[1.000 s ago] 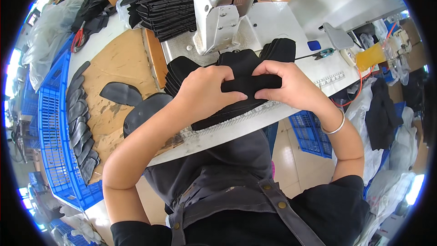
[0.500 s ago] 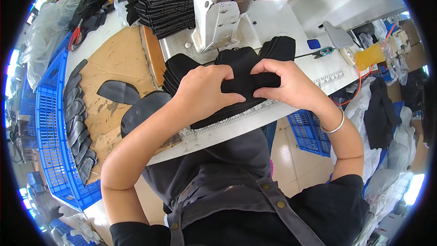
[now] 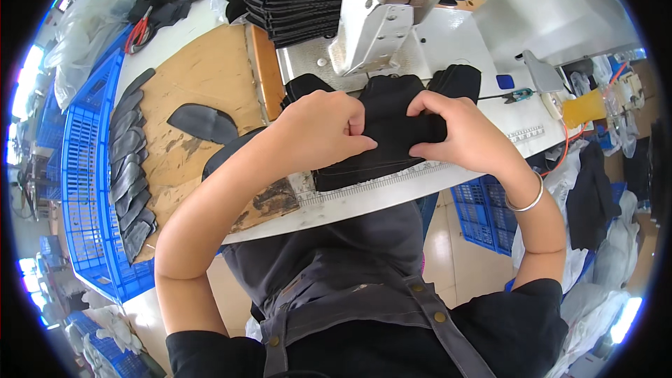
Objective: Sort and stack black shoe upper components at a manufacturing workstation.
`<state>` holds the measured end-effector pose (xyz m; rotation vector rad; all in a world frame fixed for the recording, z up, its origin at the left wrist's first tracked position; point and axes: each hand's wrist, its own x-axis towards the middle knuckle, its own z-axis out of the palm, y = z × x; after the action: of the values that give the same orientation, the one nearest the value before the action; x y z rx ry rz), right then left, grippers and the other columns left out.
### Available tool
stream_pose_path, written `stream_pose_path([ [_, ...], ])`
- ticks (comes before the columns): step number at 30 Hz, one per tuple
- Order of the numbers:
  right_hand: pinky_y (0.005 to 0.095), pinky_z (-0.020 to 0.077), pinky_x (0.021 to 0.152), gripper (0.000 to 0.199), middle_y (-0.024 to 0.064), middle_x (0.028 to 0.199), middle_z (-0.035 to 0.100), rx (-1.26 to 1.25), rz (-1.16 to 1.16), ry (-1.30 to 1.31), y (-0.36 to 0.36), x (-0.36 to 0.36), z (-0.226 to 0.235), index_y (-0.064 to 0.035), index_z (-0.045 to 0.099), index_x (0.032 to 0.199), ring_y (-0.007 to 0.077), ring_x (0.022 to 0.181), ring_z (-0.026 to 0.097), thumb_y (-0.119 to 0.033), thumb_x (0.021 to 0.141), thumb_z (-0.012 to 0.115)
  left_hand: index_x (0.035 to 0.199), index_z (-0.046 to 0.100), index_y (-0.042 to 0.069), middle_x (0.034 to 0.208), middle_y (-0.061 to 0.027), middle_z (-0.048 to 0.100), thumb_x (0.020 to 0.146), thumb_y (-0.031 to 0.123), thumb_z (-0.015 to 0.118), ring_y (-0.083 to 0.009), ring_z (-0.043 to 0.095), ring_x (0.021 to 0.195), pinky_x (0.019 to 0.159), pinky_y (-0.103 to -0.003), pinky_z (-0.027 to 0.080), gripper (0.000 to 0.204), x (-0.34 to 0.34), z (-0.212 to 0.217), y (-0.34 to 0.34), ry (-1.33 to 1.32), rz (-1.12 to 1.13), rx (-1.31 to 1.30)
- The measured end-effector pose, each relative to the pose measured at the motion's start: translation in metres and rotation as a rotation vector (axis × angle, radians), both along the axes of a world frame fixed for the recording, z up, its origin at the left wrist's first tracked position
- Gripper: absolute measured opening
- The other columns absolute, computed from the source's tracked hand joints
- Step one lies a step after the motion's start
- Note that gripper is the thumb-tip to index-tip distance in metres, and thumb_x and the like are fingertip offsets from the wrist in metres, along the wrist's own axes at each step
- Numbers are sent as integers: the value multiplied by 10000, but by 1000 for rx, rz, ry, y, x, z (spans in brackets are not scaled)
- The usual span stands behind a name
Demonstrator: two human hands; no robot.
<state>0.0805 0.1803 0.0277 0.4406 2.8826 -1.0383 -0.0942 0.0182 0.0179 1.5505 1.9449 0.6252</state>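
Observation:
A dark black fabric piece (image 3: 392,122) with a lobed far edge lies on the work table under a sewing machine's metal arm (image 3: 381,35). My left hand (image 3: 318,126) is closed on its left part, fingers curled and thumb along the near side. On the right part, my right hand (image 3: 465,129) grips the cloth between bent fingers and thumb. The fingertips against the black cloth are partly hidden. A ruler strip (image 3: 360,187) runs along the table's near edge, partly under the fabric.
Black layered pieces (image 3: 294,7) are stacked behind on the left. Overlapping dark curved pieces (image 3: 129,161) line the brown board (image 3: 203,63), beside a blue crate (image 3: 87,203). Small thread snips (image 3: 518,95) lie at right. Another blue crate (image 3: 483,213) stands below the table.
The whole view has shifted, so the machine and table appear farther right. My hands have moved slightly apart, and more of the fabric's middle shows between them.

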Motion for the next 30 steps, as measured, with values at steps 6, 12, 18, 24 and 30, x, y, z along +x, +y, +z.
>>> stream_pose_path([
  [6, 320, 469, 705, 417, 128, 869, 641, -53, -21, 2, 0, 0, -2, -16, 558, 984, 261, 737, 606, -92, 655, 802, 713, 593, 3, 616, -95, 607, 775, 241, 757, -189, 597, 567, 530, -297, 448, 295, -2, 0, -1, -1, 4, 20],
  [12, 331, 466, 613, 393, 156, 745, 626, -50, 28, 101, 2, 0, -7, -24, 548, 980, 275, 639, 612, -96, 681, 792, 717, 599, 13, 619, -90, 605, 773, 248, 755, -207, 598, 577, 536, -309, 447, 288, -2, -4, -1, 27, 7, 33],
  [18, 331, 470, 615, 392, 156, 745, 626, -45, 39, 110, 0, 1, -6, -21, 548, 979, 271, 644, 621, -92, 682, 793, 719, 608, 39, 662, -96, 619, 764, 269, 749, -257, 617, 643, 590, -354, 471, 274, 1, 0, -3, 35, 19, 0],
  [24, 306, 471, 689, 403, 119, 846, 637, -50, -13, 18, -3, 1, 2, -15, 554, 981, 216, 707, 591, -56, 662, 795, 837, 583, 40, 838, -80, 627, 747, 238, 757, -242, 609, 771, 635, -336, 463, 279, 22, -6, -15, 305, 87, 153],
  [30, 311, 475, 670, 394, 141, 817, 636, -36, -24, -6, -2, -2, 0, -20, 553, 996, 253, 718, 635, -124, 697, 789, 1335, 437, -47, 1406, -194, 414, 703, 272, 727, -306, 405, 1317, 1071, -423, 333, 766, 83, -37, -25, 640, 19, 477],
])
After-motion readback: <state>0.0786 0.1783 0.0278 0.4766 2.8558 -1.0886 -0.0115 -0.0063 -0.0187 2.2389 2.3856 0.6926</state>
